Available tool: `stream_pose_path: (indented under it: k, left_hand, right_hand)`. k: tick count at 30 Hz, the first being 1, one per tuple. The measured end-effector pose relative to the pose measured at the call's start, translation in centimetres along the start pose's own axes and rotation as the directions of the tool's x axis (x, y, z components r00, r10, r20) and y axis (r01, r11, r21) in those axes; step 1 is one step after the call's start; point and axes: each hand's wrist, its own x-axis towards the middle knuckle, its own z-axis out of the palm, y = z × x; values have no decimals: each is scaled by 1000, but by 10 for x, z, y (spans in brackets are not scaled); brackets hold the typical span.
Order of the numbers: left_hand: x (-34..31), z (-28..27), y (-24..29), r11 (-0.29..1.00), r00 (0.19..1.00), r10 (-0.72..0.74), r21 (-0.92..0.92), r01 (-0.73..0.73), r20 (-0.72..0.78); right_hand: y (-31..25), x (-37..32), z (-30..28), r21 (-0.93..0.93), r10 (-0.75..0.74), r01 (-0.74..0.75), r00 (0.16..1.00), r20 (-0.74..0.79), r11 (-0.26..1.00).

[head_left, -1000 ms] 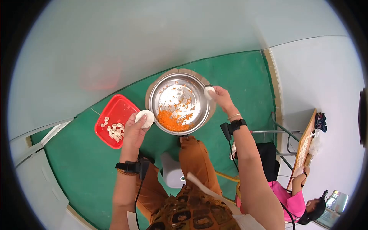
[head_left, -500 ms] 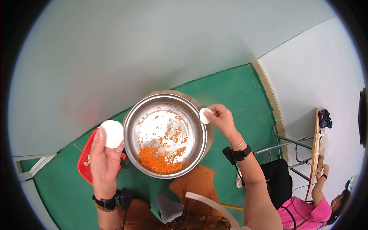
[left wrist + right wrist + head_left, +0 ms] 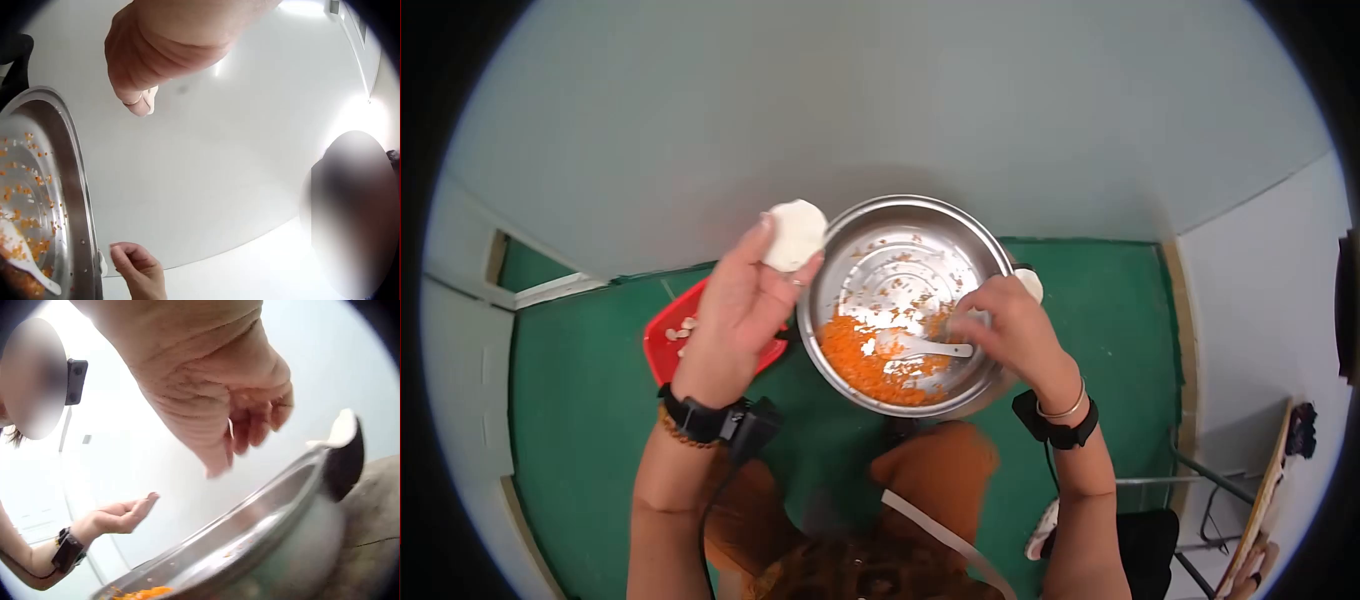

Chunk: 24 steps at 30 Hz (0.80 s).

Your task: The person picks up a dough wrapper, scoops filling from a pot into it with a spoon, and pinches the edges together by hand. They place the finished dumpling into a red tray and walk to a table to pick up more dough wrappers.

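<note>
My left hand (image 3: 745, 305), palm up left of the steel pot (image 3: 960, 232), holds a round white dough wrapper (image 3: 797, 236) between thumb and fingertips. Over the pot's right side, my right hand (image 3: 1012, 330) has its fingers loosely bent and nothing in its grasp. Below it, a white spoon (image 3: 940, 349) lies in the pot among the chopped orange filling (image 3: 862, 366), its handle pointing towards this hand. A second dough wrapper (image 3: 340, 429) rests over the pot's black side handle (image 3: 351, 462), partly hidden behind my right hand in the head view.
A red basin (image 3: 658, 362) with small white dough pieces (image 3: 683, 330) stands left of the pot, partly covered by my left arm. A pale wall (image 3: 900, 100) rises behind the pot. At the far right are a board (image 3: 1260, 500) and another person's leg (image 3: 1135, 550).
My right hand has let go of its wrapper, now on the pot handle, and has come in over the pot. The left hand still holds its wrapper. The head view has shifted.
</note>
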Motion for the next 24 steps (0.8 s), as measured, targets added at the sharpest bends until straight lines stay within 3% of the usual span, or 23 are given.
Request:
stream_pose_path:
  k: [1,3,8,11,14,20,24]
  left_hand:
    - [-10,12,0,1000,994,-17,-20,15,-106]
    - [-34,28,-1,1000,991,10,21,-7,-132]
    - [-77,24,-4,997,989,55,62,-47,-135]
    - [-92,17,-10,997,984,58,66,-47,-168]
    - [-101,-2,-21,997,978,31,76,-15,-208]
    - [-130,-16,-36,999,967,-23,34,33,-254]
    - [-138,-27,-36,1000,977,-21,-5,20,-212]
  right_hand:
    - [-2,2,2,-73,-20,26,997,77,997]
    - [-3,-6,10,-220,-2,54,973,231,974]
    - [0,-16,31,-320,96,15,939,329,947]
    - [9,-16,54,-272,59,22,955,289,962]
    - [2,-9,49,-301,103,14,924,369,954]
    - [-4,-12,57,-462,-47,220,933,356,859]
    - [-5,-13,50,-328,35,75,948,315,942]
